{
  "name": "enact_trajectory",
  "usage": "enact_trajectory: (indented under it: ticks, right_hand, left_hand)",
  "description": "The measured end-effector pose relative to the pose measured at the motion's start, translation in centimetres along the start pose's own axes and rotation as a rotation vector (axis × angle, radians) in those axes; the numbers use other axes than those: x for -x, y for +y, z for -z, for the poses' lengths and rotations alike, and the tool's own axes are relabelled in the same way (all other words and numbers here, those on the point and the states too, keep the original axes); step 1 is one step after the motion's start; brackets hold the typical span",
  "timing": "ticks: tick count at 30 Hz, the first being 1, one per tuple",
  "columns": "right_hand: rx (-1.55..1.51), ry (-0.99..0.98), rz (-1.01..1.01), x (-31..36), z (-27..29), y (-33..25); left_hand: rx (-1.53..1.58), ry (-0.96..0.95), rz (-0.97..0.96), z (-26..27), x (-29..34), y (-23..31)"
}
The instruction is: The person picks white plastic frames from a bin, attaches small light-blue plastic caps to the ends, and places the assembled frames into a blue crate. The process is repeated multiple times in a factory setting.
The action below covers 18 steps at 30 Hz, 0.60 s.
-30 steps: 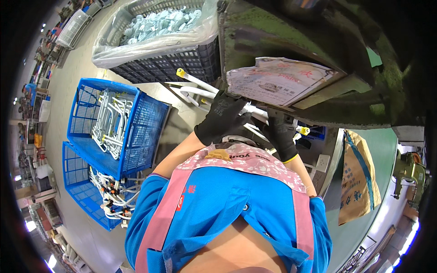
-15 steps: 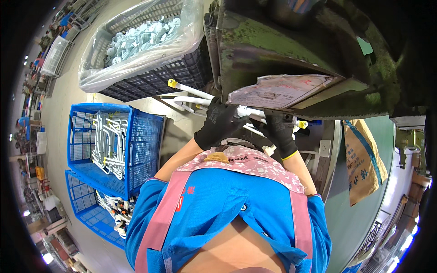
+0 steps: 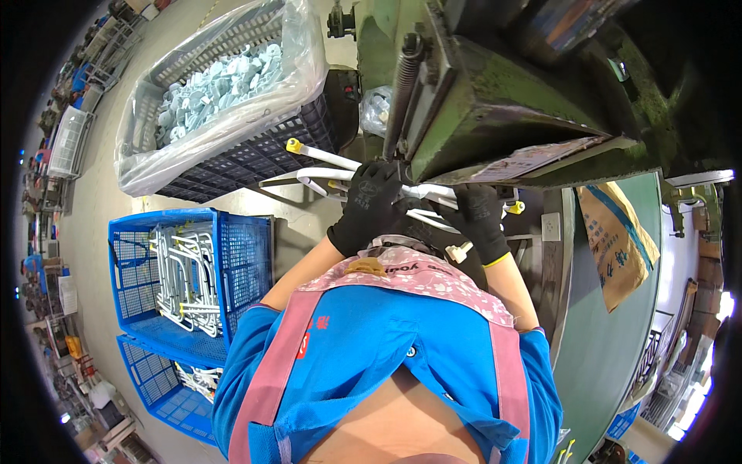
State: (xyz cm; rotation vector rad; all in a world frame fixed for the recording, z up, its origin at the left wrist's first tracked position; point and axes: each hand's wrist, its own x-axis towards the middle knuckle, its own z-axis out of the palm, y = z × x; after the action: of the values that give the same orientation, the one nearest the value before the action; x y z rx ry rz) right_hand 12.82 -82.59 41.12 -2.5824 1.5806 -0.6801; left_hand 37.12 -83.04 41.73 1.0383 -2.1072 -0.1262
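A white bent-tube frame [image 3: 328, 157] with yellow ends lies across the front of a green press-like machine [image 3: 495, 108]. My left hand [image 3: 369, 203], in a black glove, is closed round the tubes left of the middle. Further right, my right hand [image 3: 479, 220], also black-gloved, grips the same frame near its right yellow end. The fingertips of both hands are partly hidden behind the tubes and the machine's overhang. Between the hands, the middle of the frame passes close under the machine head.
At the far left stands a black crate [image 3: 255, 151] lined with clear plastic, full of pale blue-grey parts. Nearer, a blue crate [image 3: 225, 271] holds several white tube frames, with another blue crate [image 3: 174, 394] below it. A brown paper sack [image 3: 614, 243] lies on the green surface at right.
My head view has turned slightly, showing more of the machine's spring and left side. Both hands keep their grip on the tube frame, almost unmoved.
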Motion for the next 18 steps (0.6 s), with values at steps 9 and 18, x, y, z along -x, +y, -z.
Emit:
enact_trajectory:
  ticks: [9,18]
  right_hand:
    - [0.229,0.112,0.021,1.3,-0.3,0.7]
    - [0.213,0.015,-0.143,-0.5,1.2,-1.5]
  left_hand:
    - [-0.297,-0.134,0.105,5.8,1.5,-7.0]
    - [-0.364,-0.193,0.066,4.7,2.0,-8.3]
